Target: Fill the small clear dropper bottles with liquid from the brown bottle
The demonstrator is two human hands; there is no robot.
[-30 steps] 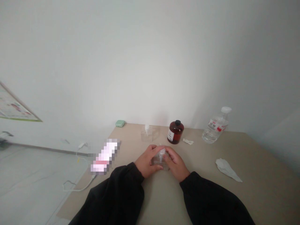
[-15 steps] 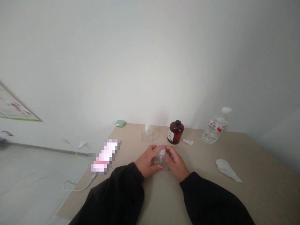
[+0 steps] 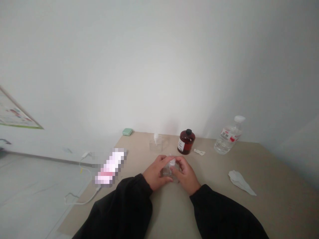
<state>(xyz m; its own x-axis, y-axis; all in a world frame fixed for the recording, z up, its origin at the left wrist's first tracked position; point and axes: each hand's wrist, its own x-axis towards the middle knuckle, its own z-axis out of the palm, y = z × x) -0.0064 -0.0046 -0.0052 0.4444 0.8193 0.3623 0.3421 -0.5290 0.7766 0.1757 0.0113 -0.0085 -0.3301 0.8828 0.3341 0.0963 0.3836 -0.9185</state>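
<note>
A small clear square bottle point(image 3: 167, 171) with a white cap point(image 3: 172, 162) stands on the beige table point(image 3: 219, 202) in front of me. My left hand point(image 3: 156, 172) wraps around its left side. My right hand point(image 3: 186, 175) is on its right side, with thumb and fingers closed on the white cap. Both arms wear black sleeves. Most of the bottle is hidden between the hands.
At the back stand a second clear bottle point(image 3: 156, 142) with a white top, a brown bottle point(image 3: 185, 142) with a black cap, and a plastic water bottle point(image 3: 228, 135). A green case point(image 3: 127, 131), a small white scrap point(image 3: 199, 152) and a crumpled white wrapper point(image 3: 240, 182) lie on the table. A white cable point(image 3: 82, 196) hangs left.
Both hands stay on the small bottle in the same grip. The view has shifted slightly; nothing else on the table has moved.
</note>
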